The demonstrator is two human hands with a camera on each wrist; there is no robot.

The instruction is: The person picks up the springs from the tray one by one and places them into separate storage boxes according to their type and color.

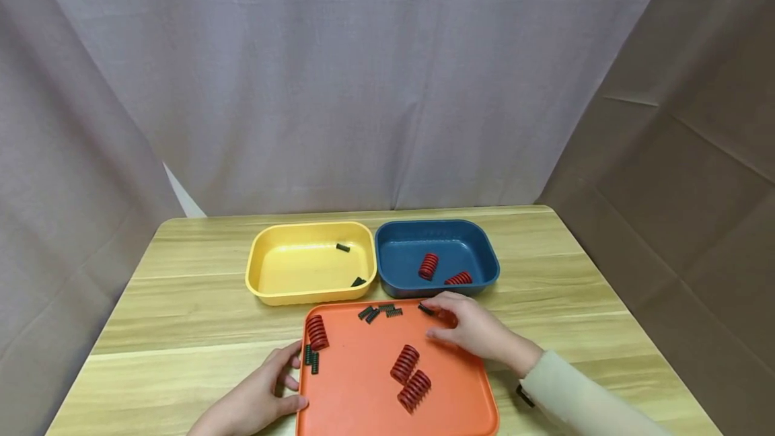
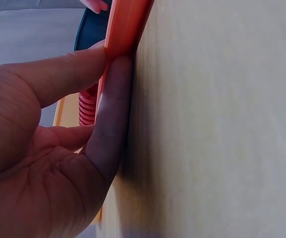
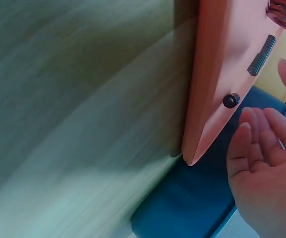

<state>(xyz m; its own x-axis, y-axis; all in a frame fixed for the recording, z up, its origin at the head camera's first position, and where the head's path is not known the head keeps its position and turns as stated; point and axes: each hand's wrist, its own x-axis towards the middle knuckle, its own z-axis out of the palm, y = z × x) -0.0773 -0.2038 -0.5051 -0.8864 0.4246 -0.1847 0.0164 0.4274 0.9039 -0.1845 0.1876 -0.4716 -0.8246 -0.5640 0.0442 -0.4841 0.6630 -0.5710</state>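
Observation:
My left hand [image 1: 257, 390] holds the left rim of the orange tray [image 1: 354, 416], with thumb and fingers at its edge. Over the tray's far right corner reaches my right hand [image 1: 472, 325], its fingers apart and bent a little. Just by those fingertips lies a small black spring [image 1: 426, 309]; in the right wrist view a gap shows between this spring [image 3: 231, 100] and the hand. Several more black springs [image 1: 372, 315] lie along the tray's far side and two [image 1: 315, 362] near its left rim. Two thick red springs [image 1: 405, 363] lie mid-tray, another [image 1: 317, 332] at upper left.
Behind the tray stand a yellow bin [image 1: 284, 299] with a few black springs [image 1: 343, 247] and, beside it on the right, a blue bin [image 1: 393, 254] with two red springs [image 1: 428, 266]. All rest on a wooden table [image 1: 181, 328]. Grey curtains [image 1: 363, 86] hang behind.

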